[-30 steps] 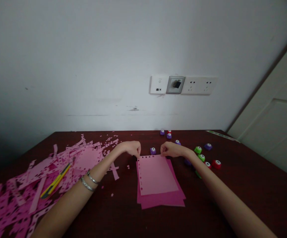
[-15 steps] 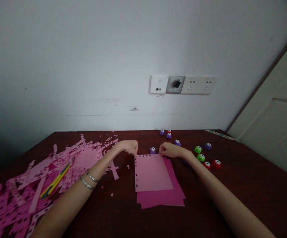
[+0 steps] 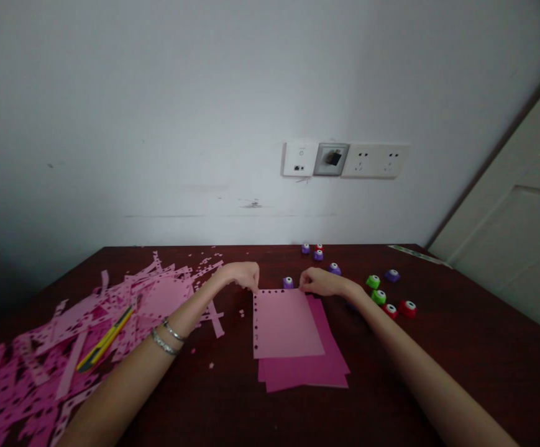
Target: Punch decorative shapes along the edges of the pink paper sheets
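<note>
A light pink sheet of paper (image 3: 289, 326) with small punched holes along its left and far edges lies over darker pink sheets (image 3: 307, 374). At its far left corner, my left hand (image 3: 242, 275) is closed and pinches the paper. My right hand (image 3: 317, 282) pinches the far right corner. Between the hands, just beyond the far edge, stands a purple craft punch (image 3: 288, 283). Two bracelets (image 3: 167, 338) circle my left wrist.
Cut pink paper strips (image 3: 69, 360) are heaped at the left, with a yellow utility knife (image 3: 105, 340) on top. Green punches (image 3: 378, 297), red punches (image 3: 407, 308) and several purple ones stand beyond my right arm. A wall with sockets (image 3: 375, 161) rises behind the table.
The near edge of the light pink sheet has shifted very slightly away from me and to the left. Both hands keep their hold at the far corners.
</note>
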Tool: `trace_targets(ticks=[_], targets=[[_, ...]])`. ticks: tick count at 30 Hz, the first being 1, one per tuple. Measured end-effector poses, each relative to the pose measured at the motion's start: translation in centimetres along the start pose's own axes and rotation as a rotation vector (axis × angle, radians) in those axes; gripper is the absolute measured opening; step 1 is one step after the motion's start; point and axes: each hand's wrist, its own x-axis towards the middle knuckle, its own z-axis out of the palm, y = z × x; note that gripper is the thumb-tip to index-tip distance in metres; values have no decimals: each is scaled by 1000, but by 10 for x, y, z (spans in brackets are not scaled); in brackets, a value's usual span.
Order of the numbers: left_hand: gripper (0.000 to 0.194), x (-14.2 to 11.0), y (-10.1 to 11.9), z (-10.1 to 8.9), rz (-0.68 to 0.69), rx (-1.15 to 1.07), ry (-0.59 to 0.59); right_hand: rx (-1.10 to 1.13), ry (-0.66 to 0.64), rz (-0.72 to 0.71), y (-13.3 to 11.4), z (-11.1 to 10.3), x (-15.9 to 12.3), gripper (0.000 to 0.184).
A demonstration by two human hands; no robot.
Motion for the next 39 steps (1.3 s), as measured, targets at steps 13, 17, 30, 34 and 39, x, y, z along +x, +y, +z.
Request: trace_targets(ticks=[13, 17, 30, 34, 39], targets=[[19, 6, -8, 0, -12, 5, 54, -28, 125, -46, 5, 5, 5, 14], [20, 5, -8, 0, -36, 8, 68, -19, 165, -81, 11, 8, 9, 14], [18, 4, -7, 0, -51, -19, 86, -9, 185, -82, 12, 10, 10, 14], [18, 4, -7, 0, -58, -16, 88, -5, 189, -74, 11, 10, 10, 13], [20, 5, -8, 1, -63, -8, 83, -14, 199, -106, 12, 10, 11, 14]])
